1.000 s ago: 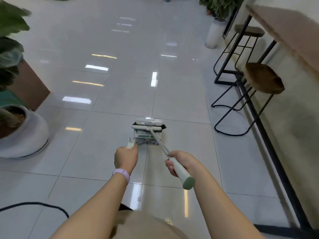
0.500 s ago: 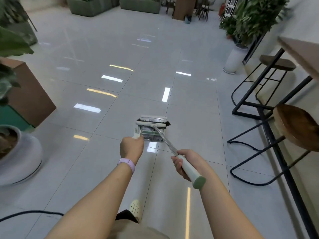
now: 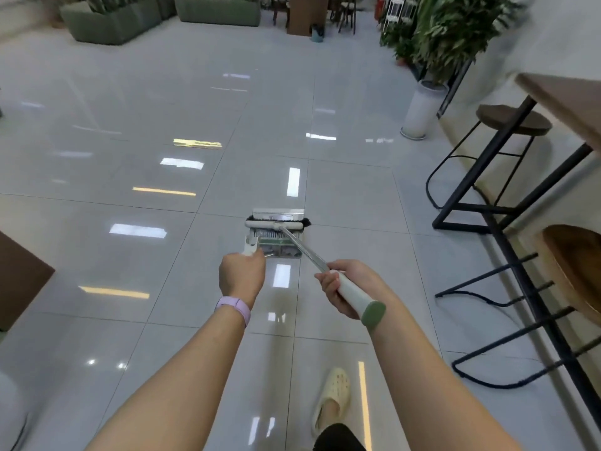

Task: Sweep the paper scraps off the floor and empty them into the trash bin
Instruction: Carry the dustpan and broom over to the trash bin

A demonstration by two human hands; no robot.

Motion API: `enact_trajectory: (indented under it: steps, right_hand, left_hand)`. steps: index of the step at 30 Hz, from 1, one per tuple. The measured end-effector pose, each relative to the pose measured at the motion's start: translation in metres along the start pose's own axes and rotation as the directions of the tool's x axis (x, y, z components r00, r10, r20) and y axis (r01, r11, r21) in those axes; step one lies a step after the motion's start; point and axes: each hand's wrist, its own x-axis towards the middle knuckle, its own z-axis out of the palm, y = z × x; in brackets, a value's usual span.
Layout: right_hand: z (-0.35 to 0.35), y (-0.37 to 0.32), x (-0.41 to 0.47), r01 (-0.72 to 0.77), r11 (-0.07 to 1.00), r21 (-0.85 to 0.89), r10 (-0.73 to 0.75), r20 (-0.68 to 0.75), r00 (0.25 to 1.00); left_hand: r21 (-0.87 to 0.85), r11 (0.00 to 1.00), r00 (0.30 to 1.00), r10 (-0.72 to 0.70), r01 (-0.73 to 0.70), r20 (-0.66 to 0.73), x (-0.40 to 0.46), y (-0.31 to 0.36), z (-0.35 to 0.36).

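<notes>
My right hand is wrapped around the white grip of the broom with the silver metal shaft and green end cap, fingers curled tight round it, the cap sticking out back toward my forearm. Just beside it to the left, my left hand is closed in a fist on the white plastic handle of the dustpan, with a lilac band on that wrist.

Out ahead of both hands, the broom shaft runs forward and down to its white head with black bristles, which sits across the front of the pale grey dustpan with the comb teeth. The broom head is touching or right on top of the pan; can't tell for sure. There's something darkish inside the pan, but it's too blurry to say whether that's the paper scraps.

All of this hangs over the glossy grey tiled floor. Behind my right hand, down near the bottom, is my foot in a cream clog. Off to the right of the grip are black metal stools with round wooden seats under a wooden counter. Farther ahead on the right there's a leafy green plant in a tall white pot, and way ahead on the left some green sofas.
</notes>
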Motion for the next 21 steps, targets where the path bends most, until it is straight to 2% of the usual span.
enact_trajectory:
  steps: [7,12,21]
  right_hand:
    - [0.026,-0.147,0.078,-0.044,0.999,-0.020,0.044,-0.006,0.999]
    - [0.041,-0.242,0.133,-0.151,0.980,-0.131,0.153,0.005,0.988]
    - [0.095,-0.365,0.229,-0.186,0.976,-0.117,0.187,0.000,0.982]
  left_hand:
    - [0.034,0.998,0.997,-0.058,0.059,-0.049,0.100,0.069,0.094]
    - [0.011,0.992,0.987,-0.124,0.126,-0.101,0.155,0.121,0.154]
    - [-0.062,0.976,0.961,-0.216,0.209,-0.170,0.276,0.175,0.206]
